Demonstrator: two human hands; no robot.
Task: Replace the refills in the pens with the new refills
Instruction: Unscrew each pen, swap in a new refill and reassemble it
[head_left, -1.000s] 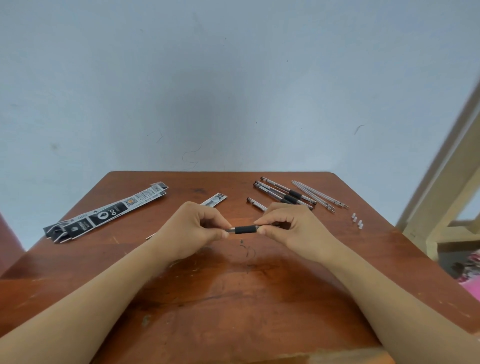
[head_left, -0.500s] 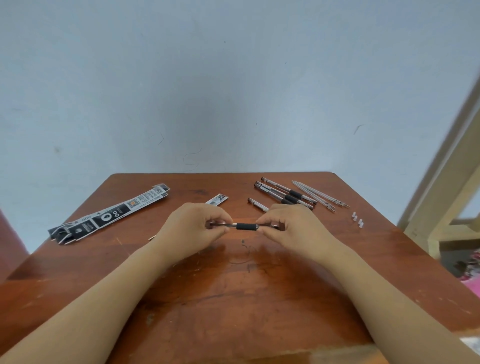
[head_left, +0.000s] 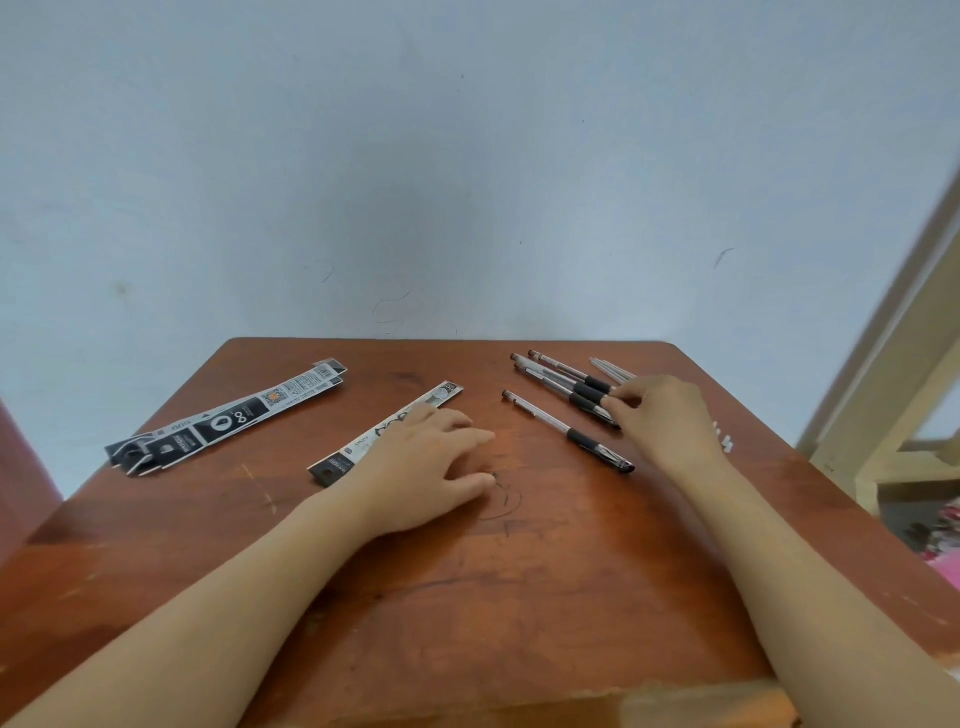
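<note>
The left hand (head_left: 426, 470) rested palm down on the wooden table (head_left: 467, 597) near its middle, fingers loosely spread and holding nothing, its far side overlapping a refill packet (head_left: 358, 449). The right hand (head_left: 665, 415) reached toward the far right corner, where its thumb and forefinger appeared to pinch the black grip of one of the grouped pens (head_left: 558, 382); motion blur left the contact unclear. A single pen (head_left: 569, 433) lay diagonally between the two hands, touched by neither. Loose refills (head_left: 613, 370) lay just beyond the right hand. More packets (head_left: 223, 421) lay toward the far left corner, and small white pieces (head_left: 724, 439) sat near the right edge.
</note>
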